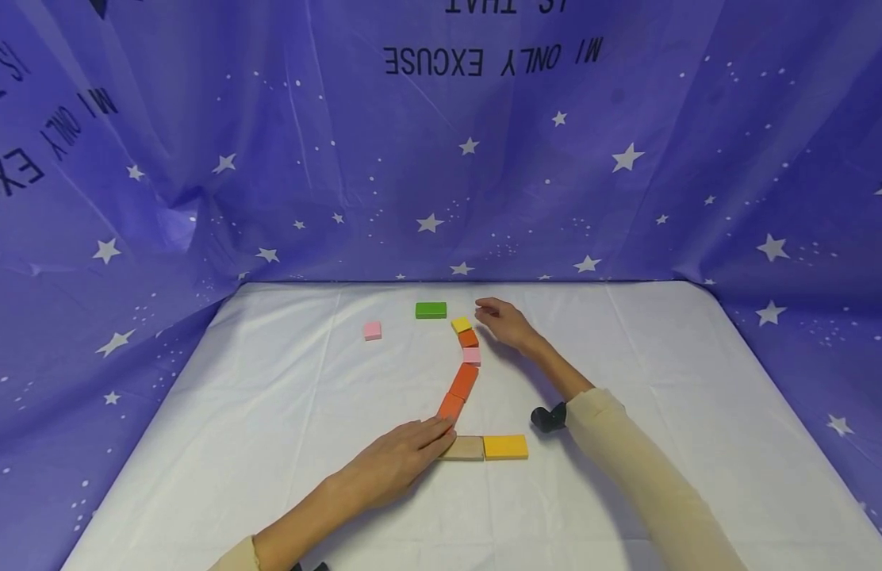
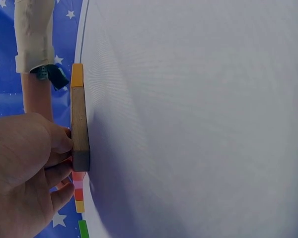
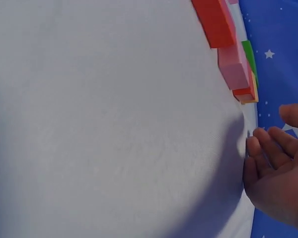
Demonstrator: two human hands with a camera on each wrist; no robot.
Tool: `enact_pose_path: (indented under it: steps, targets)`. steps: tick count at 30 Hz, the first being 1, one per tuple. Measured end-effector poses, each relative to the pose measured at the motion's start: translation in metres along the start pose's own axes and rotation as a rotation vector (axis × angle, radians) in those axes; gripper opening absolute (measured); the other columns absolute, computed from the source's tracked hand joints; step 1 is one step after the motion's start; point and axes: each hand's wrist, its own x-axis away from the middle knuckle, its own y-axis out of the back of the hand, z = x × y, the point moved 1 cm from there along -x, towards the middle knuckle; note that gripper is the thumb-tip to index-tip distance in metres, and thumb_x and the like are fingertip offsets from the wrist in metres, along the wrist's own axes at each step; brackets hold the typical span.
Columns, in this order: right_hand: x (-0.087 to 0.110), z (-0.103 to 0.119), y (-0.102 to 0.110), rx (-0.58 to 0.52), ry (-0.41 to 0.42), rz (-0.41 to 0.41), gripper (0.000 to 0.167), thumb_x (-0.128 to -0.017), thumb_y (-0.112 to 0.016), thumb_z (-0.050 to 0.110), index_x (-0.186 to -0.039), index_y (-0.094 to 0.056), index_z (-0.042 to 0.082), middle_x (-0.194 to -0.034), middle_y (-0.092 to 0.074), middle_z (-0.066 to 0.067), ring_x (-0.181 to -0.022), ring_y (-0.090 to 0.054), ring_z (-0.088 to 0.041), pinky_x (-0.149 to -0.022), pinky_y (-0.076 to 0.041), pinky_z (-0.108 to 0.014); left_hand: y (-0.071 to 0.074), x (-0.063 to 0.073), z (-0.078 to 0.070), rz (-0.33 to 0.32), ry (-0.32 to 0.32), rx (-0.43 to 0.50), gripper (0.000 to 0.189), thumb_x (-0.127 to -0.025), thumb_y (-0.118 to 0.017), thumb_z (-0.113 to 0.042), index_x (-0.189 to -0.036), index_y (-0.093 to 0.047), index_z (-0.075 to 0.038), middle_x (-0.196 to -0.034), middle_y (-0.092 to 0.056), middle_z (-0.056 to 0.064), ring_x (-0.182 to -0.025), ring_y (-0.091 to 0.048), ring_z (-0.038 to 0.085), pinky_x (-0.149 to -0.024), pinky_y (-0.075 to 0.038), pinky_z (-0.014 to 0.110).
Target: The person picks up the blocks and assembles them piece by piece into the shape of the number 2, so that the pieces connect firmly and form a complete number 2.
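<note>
Flat blocks form a bent line on the white cloth. At its near end lie an orange-yellow block (image 1: 505,447) and a brown wooden block (image 1: 464,448). Two red-orange blocks, a nearer (image 1: 451,406) and a farther (image 1: 465,382), slant away from there. A pink block (image 1: 472,357), a small orange block (image 1: 469,339) and a small yellow block (image 1: 462,324) continue the curve. My left hand (image 1: 401,456) reaches over the corner where wooden and red-orange blocks meet, thumb at the wooden block's side (image 2: 80,124). My right hand (image 1: 507,323), fingers loosely bent, hovers beside the yellow block, holding nothing.
A green block (image 1: 431,311) lies beyond the line's far end, and a separate pink block (image 1: 373,331) sits to its left. Black wrist gear (image 1: 550,418) shows at the right cuff. A purple starred curtain (image 1: 427,182) closes off the table's back and sides.
</note>
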Motion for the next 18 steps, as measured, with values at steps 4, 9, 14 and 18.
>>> enact_pose_path:
  steps: [4,9,14,18]
  targets:
    - [0.006,0.002,0.001,-0.031,0.002,0.000,0.049,-0.106,-0.046,0.027,-0.147,-0.045,0.000,-0.139,-0.054,-0.020,-0.128,-0.049,-0.035,-0.102,-0.045,-0.046,0.001,0.000,0.000,0.009,0.004,-0.004,0.048,-0.092,-0.068,-0.006,-0.138,-0.057,0.002,-0.144,-0.052,0.017,-0.132,-0.051,0.027,-0.105,-0.045,0.039]
    - [0.015,0.006,-0.001,-0.061,0.011,0.034,0.053,-0.106,-0.045,0.024,-0.153,-0.035,0.001,-0.146,-0.046,-0.021,-0.135,-0.042,-0.036,-0.111,-0.037,-0.048,0.000,0.000,0.000,0.010,0.002,-0.002,0.048,-0.092,-0.068,-0.006,-0.139,-0.056,0.002,-0.144,-0.052,0.017,-0.131,-0.051,0.027,-0.105,-0.045,0.039]
    - [0.022,0.008,-0.005,0.019,0.006,0.057,0.054,-0.107,-0.043,0.027,-0.156,-0.033,0.006,-0.155,-0.037,-0.019,-0.143,-0.033,-0.036,-0.116,-0.026,-0.050,0.001,0.000,0.000,0.010,0.001,-0.003,0.048,-0.093,-0.067,-0.006,-0.139,-0.056,0.002,-0.144,-0.052,0.017,-0.132,-0.051,0.027,-0.105,-0.045,0.039]
    - [0.024,0.007,-0.007,0.102,0.025,0.075,0.055,-0.108,-0.038,0.030,-0.157,-0.030,0.007,-0.158,-0.032,-0.017,-0.146,-0.026,-0.035,-0.119,-0.020,-0.049,0.003,0.000,0.000,0.011,0.000,-0.005,0.047,-0.093,-0.067,-0.006,-0.138,-0.057,0.002,-0.144,-0.052,0.017,-0.131,-0.051,0.027,-0.105,-0.045,0.039]
